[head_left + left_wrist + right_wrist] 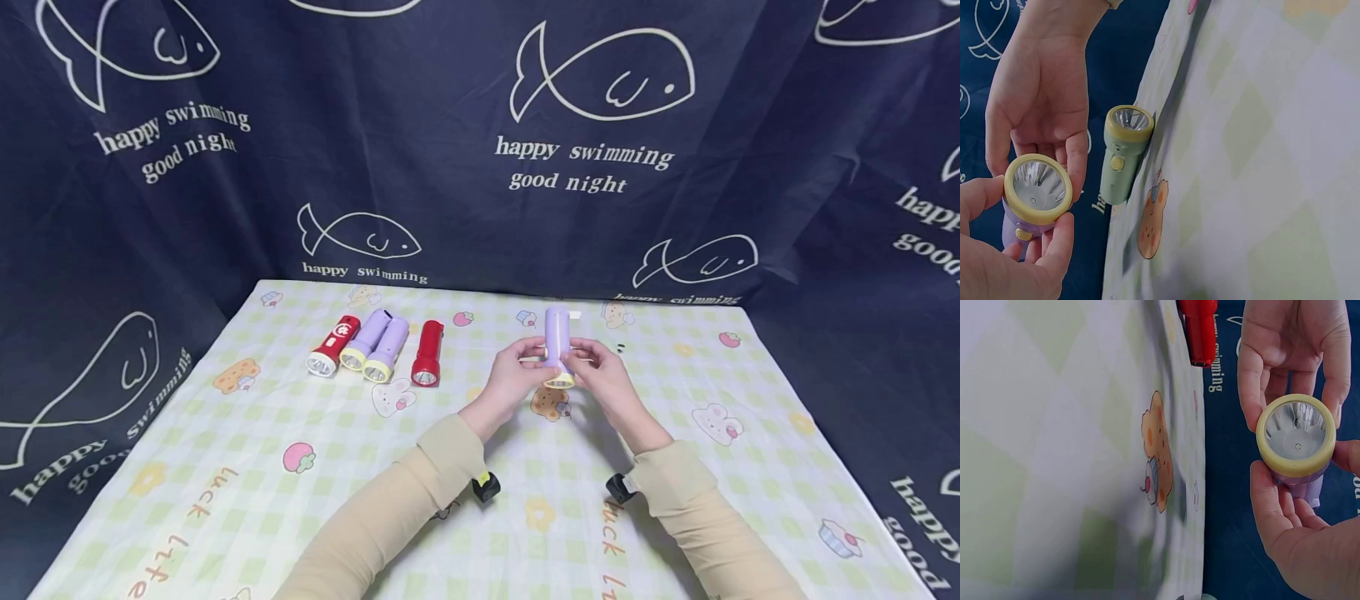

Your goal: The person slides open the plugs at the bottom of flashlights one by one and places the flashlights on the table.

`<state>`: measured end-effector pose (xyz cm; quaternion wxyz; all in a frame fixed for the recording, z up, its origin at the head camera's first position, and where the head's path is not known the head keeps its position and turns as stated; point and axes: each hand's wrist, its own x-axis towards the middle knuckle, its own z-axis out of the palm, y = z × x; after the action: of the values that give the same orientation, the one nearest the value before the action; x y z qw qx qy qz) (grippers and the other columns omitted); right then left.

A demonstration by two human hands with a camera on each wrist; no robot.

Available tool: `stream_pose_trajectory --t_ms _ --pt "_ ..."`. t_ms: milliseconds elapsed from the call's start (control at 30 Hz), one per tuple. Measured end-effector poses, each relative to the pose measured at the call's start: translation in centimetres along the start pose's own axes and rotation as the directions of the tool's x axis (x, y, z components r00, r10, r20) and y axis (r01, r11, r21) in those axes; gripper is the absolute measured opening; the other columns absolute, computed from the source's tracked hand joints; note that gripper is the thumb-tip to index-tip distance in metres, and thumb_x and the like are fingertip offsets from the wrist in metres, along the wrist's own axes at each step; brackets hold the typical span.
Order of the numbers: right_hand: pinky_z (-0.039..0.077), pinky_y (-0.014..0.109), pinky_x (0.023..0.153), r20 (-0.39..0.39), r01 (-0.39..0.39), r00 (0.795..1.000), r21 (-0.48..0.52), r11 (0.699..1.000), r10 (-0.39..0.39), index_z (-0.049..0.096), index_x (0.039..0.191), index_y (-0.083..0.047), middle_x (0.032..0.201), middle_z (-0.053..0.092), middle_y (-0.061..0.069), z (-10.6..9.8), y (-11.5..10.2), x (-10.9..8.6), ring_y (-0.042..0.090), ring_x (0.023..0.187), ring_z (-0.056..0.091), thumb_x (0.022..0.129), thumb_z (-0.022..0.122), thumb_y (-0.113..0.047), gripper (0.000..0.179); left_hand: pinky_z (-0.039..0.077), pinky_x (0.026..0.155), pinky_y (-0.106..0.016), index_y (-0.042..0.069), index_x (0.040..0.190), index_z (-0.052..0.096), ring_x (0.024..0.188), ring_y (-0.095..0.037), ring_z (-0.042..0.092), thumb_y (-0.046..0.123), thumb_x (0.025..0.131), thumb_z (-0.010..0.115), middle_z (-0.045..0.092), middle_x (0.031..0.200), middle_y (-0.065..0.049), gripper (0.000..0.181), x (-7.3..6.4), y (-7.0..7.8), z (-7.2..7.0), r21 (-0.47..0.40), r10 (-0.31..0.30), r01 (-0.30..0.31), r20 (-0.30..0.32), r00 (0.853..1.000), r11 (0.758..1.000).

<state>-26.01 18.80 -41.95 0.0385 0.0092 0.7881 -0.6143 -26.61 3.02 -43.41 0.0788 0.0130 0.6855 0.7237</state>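
Observation:
Both hands hold a purple flashlight [557, 333] above the cloth, its yellow-rimmed lens end toward me. My left hand [512, 371] grips its left side and my right hand [603, 375] its right side. In the left wrist view, the left thumb and fingertips [1063, 234] pinch it close to the yellow rim, and a yellow switch [1024, 234] shows below the lens. The right wrist view shows the clear lens [1295, 431] between the fingertips of both hands. A green flashlight [1124, 153] with a yellow rim lies beyond the hands in the left wrist view.
Left of the hands lie a red-and-white flashlight [333, 346], two purple flashlights [365, 337] [387, 348] side by side, and a red flashlight [427, 354]. A patterned checked cloth [450, 533] covers the table. Behind hangs a dark blue curtain [450, 125] with fish prints.

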Motion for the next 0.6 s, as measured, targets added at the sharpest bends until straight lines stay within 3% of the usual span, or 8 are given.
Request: stream_pose_trajectory --t_ms 267,600 --pt "0.052 0.018 0.078 -0.004 0.000 1.000 -0.042 0.999 0.000 0.045 0.133 0.003 0.122 0.051 0.019 -0.4 0.3 0.0 0.010 0.092 0.053 0.090 0.061 -0.016 0.050 0.057 0.075 -0.030 0.007 0.124 0.058 0.089 -0.017 0.065 0.001 0.075 0.075 0.060 0.112 -0.006 0.052 0.3 -0.4 1.0 -0.099 -0.064 0.063 -0.001 0.998 0.993" --pt "0.050 0.013 0.072 -0.055 0.020 0.998 -0.201 0.979 -0.032 0.051 0.128 0.006 0.122 0.056 0.024 -1.1 0.7 -0.1 0.015 0.091 0.057 0.088 0.063 -0.015 0.047 0.057 0.073 -0.027 0.004 0.124 0.057 0.086 -0.015 0.063 0.003 0.074 0.075 0.061 0.110 -0.007 0.053 0.4 -1.1 2.1 -0.052 -0.062 0.062 -0.005 0.998 0.997"
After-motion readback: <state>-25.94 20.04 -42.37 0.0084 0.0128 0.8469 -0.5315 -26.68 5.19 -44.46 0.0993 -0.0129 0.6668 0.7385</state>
